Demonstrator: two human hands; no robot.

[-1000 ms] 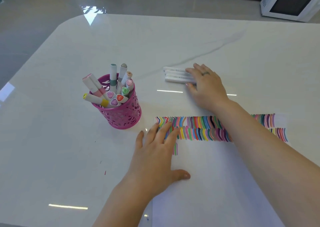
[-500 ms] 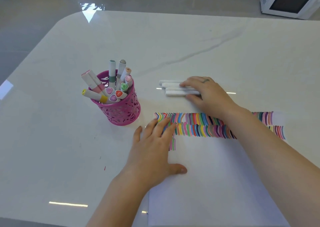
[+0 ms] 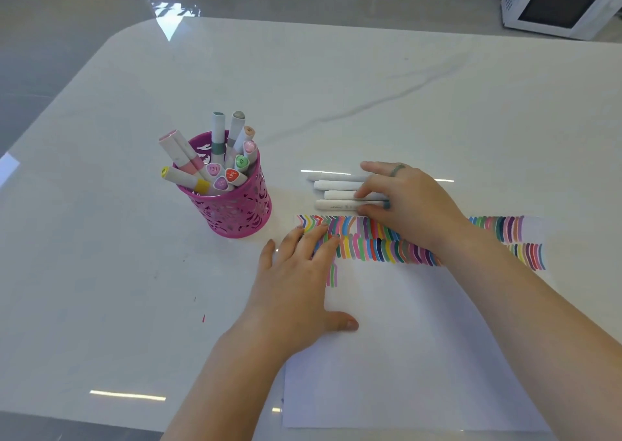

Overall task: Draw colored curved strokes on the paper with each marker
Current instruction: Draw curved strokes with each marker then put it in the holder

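A white sheet of paper (image 3: 404, 339) lies on the table, with two full rows of colored curved strokes (image 3: 370, 245) along its top and a short third row begun at the left. My left hand (image 3: 296, 282) presses flat on the paper's left edge, fingers straight. Several white-barreled markers (image 3: 336, 185) lie side by side just above the paper. My right hand (image 3: 410, 198) rests on their right ends. Its thumb and forefinger pinch the nearest marker (image 3: 336, 204).
A pink lattice cup (image 3: 235, 212) holding several capped markers stands left of the paper, close to my left hand. A white microwave (image 3: 558, 3) sits on the floor beyond the table's far right corner. The table top (image 3: 117, 272) is glossy white.
My right hand slid the lying markers toward me, from well above the paper to just at its top edge, and its fingers have curled onto the nearest one. My left hand stayed put.
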